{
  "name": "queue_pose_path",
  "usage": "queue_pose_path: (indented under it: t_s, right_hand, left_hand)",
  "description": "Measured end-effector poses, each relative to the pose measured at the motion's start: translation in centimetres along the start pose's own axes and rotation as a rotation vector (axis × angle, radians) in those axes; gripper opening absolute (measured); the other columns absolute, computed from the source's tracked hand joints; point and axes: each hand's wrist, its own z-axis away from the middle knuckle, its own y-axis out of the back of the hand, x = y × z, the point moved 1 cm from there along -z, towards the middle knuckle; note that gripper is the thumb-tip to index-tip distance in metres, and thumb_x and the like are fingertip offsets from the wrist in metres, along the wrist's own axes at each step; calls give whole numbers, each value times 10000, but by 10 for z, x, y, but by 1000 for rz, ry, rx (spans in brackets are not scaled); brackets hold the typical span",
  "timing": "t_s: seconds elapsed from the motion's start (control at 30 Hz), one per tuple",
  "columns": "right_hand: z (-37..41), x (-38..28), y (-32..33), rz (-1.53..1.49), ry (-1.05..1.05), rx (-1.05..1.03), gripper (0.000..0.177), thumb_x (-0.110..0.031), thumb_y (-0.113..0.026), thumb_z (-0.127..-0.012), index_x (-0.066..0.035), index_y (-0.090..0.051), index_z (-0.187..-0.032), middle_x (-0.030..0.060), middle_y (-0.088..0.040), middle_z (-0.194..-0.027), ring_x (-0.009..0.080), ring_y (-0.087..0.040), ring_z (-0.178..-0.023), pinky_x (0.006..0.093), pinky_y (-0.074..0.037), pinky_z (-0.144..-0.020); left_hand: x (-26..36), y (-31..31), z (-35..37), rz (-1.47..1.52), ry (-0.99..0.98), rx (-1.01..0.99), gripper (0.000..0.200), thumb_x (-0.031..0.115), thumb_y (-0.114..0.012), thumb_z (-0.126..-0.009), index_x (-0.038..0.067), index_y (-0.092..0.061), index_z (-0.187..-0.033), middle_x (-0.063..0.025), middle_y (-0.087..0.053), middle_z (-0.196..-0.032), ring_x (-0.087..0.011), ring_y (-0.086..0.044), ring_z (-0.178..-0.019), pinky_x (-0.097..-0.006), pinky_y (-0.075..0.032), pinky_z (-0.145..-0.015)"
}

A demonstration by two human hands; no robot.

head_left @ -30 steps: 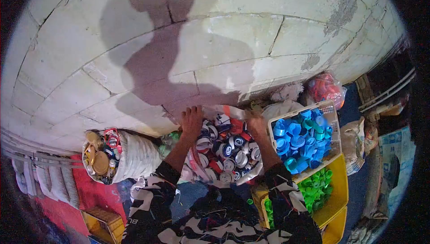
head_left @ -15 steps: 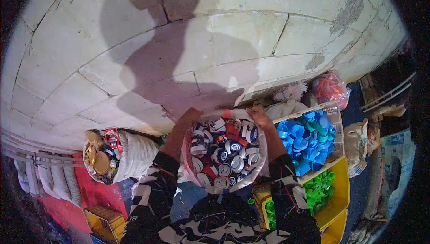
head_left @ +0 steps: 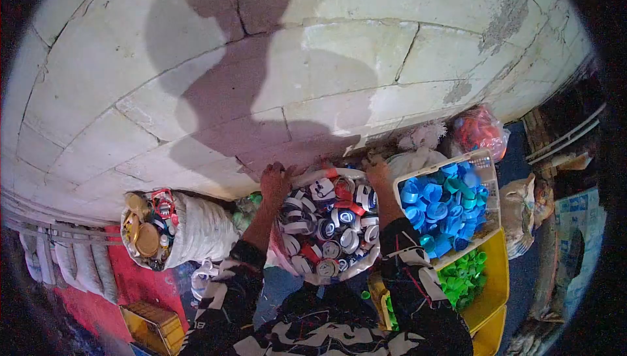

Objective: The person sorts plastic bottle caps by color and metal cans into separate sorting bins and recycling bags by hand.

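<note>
A white sack (head_left: 307, 277) stands upright in front of my body, its mouth wide and full of caps and lids (head_left: 330, 249), mostly white and dark blue with some red. My left hand (head_left: 276, 179) is at the far left side of its rim, fingers apart and slightly bent. Across the mouth, my right hand (head_left: 377, 172) is by the far right rim, its fingers spread and pointing away from me. Neither hand visibly holds anything; whether the fingertips still touch the rim is hard to tell.
A white crate (head_left: 494, 189) of blue caps stands at the right, above a yellow crate (head_left: 499, 277) of green caps. Another sack (head_left: 202, 228) of mixed lids is at left, near a yellow basket (head_left: 153, 323). A block wall (head_left: 326, 95) rises beyond.
Both hands have loosened from the sack's rim, their fingers opening. The left hand has shifted slightly down, and the sack's mouth looks narrower.
</note>
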Motion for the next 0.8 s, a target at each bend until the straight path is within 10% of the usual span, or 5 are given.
queue_pose_path:
  t_s: [0.2,0.37,0.5,0.57,0.8]
  right_hand:
    - [4,-8,7,-69,-33,132,320,-334,-649,-827,-42,-650,-957,191,-658,-886,394,-621,-875,442,-485,-781]
    - [30,-31,51,-524,244,352,250,-221,-645,-804,-13,-639,-943,213,-651,-890,389,-622,-873,419,-489,-779]
    - [129,-48,112,-11,92,322,186,-151,-551,-832,3,-627,-905,216,-626,-904,398,-597,-876,491,-464,-779]
    - [173,-50,119,28,-53,239,198,-117,-553,-811,20,-621,-935,236,-627,-939,416,-598,-887,493,-464,-802]
    - [226,-16,77,285,-56,356,359,-183,-520,-855,40,-555,-1135,274,-585,-1105,456,-557,-994,517,-432,-882]
  left_hand:
    - [25,40,74,125,430,45,481,402,-711,-755,13,-571,-1002,-189,-633,-930,-415,-593,-944,-504,-482,-727]
    - [27,53,93,275,426,12,451,403,-676,-786,6,-591,-984,-204,-649,-755,-409,-628,-754,-507,-491,-659]
    - [-22,2,95,275,385,-127,333,320,-638,-830,8,-615,-943,-212,-658,-819,-392,-636,-759,-488,-497,-641]
    - [-13,13,98,778,600,-146,303,284,-631,-835,22,-622,-988,-212,-659,-906,-363,-647,-806,-460,-503,-675]
    - [-27,1,116,177,69,-266,327,282,-608,-862,101,-610,-1134,-86,-676,-1025,-236,-640,-901,-372,-506,-784]
